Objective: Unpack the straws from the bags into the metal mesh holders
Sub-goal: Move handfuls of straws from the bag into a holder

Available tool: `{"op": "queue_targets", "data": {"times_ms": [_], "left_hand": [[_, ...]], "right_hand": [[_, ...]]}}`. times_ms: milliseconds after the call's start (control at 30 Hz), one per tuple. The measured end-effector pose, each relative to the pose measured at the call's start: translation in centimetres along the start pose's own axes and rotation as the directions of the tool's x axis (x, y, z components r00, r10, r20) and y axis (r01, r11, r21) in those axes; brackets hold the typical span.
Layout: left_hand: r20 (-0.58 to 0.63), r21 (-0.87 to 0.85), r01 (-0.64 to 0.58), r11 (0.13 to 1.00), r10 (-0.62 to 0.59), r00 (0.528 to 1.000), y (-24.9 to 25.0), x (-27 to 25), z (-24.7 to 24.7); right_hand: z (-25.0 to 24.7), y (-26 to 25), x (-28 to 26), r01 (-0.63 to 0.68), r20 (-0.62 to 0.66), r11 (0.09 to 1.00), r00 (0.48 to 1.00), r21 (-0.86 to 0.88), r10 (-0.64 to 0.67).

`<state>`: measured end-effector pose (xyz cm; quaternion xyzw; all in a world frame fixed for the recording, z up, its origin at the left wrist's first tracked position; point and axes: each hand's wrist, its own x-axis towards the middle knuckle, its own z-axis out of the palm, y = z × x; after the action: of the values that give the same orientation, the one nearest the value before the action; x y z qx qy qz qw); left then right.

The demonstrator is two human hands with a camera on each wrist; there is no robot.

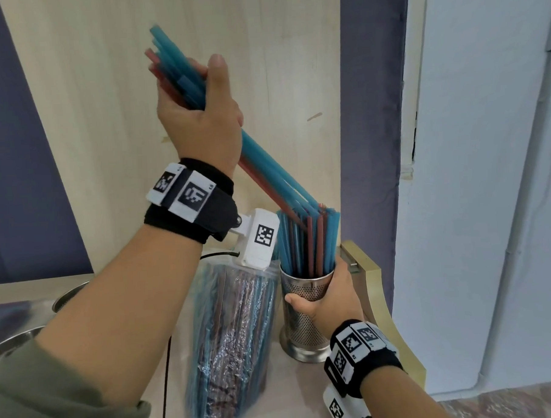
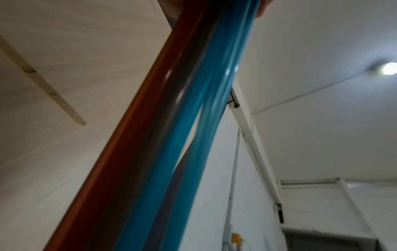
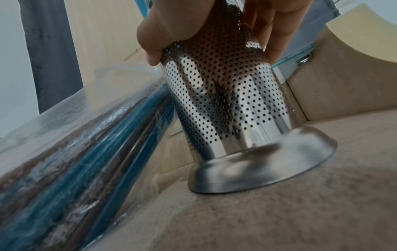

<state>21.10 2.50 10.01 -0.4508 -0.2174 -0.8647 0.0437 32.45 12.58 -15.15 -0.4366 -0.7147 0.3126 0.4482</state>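
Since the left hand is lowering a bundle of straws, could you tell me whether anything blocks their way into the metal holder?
Only the straws already standing in the holder: they fill much of its mouth, and the bundle in the left hand meets their tops. Nothing else intervenes; the right hand grips the holder's side.

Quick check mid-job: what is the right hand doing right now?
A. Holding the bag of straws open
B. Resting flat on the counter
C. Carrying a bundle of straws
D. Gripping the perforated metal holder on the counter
D: the right hand wraps around the perforated metal holder, while the left hand holds the bundle of straws.
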Motion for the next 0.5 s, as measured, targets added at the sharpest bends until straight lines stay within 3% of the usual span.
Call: {"op": "queue_targets", "data": {"times_ms": [133,200,367,500], "left_hand": [[-0.063,-0.090,-0.014,0.996,0.009,0.998,1.8,1.7,-1.3],[-0.007,-0.086,0.004,0.996,-0.004,1.000,2.3,2.5,-1.9],[0.198,0.143,0.190,0.971,-0.216,0.956,0.0,1.0,-1.2],[0.152,0.218,0.306,0.927,-0.342,0.927,-3.0,-1.2,-0.4]], "right_hand": [[0.0,0.0,0.0,-0.008,0.000,1.000,1.000,-0.002,0.008],[0.1,0.0,0.0,-0.001,-0.005,1.000,1.000,0.001,0.001],[-0.1,-0.1,-0.1,0.003,-0.001,1.000,1.000,0.010,-0.003],[0.0,-0.3,-0.2,0.004,0.004,1.000,1.000,0.010,-0.004]]}}
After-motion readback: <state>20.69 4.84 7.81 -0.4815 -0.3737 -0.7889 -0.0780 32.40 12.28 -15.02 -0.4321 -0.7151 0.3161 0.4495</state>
